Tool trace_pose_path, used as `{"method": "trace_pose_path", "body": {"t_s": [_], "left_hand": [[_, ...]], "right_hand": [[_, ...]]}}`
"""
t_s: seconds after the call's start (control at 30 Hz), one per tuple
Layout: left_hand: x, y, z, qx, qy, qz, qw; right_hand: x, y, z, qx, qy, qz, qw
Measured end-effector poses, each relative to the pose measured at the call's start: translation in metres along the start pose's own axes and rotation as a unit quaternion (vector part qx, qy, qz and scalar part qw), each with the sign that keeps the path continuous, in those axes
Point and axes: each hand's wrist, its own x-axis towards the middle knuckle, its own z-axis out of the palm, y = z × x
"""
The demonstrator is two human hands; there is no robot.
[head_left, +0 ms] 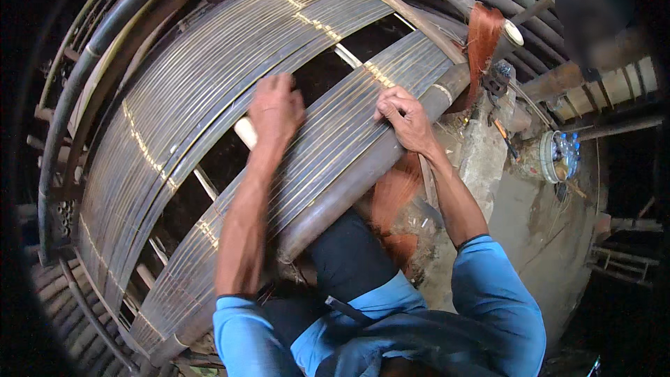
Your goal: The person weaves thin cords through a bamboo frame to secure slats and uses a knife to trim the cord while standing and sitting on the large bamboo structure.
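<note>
A platform of thin bamboo slats point(202, 84) spreads before me, its slats tied in rows by pale lashing. Across a dark gap from it runs a nearer strip of slats point(335, 136), edged by a thick bamboo pole point(342, 192). Over the gap, beside a pale crosspiece point(246, 132), is my left hand point(277, 113); motion smears its curled fingers. My right hand point(408, 122) is closed in a pinch above the near strip, close to a row of pale lashing point(379, 75). Whatever its fingertips hold is too small to make out.
Reddish-brown fibres point(483, 38) hang over the frame's right corner, and more fibres point(396, 199) lie beside my leg. A white bucket point(553, 157) with plastic bottles stands at the right on the grey floor. Thick bamboo rails point(91, 49) curve along the left.
</note>
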Motion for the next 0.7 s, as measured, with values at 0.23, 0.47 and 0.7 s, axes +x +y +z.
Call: {"method": "trace_pose_path", "body": {"t_s": [0.23, 0.47, 0.7], "left_hand": [[0.000, -0.076, -0.048, 0.204, -0.118, 0.100, 0.967], [-0.035, -0.030, -0.055, 0.094, -0.144, 0.035, 0.985], [-0.044, -0.020, -0.058, -0.014, -0.181, 0.009, 0.983]], "right_hand": [[0.000, -0.009, 0.020, -0.127, 0.076, -0.008, 0.989], [-0.009, -0.004, 0.013, -0.129, 0.087, 0.012, 0.988], [-0.005, -0.003, 0.022, -0.175, 0.067, 0.002, 0.982]]}}
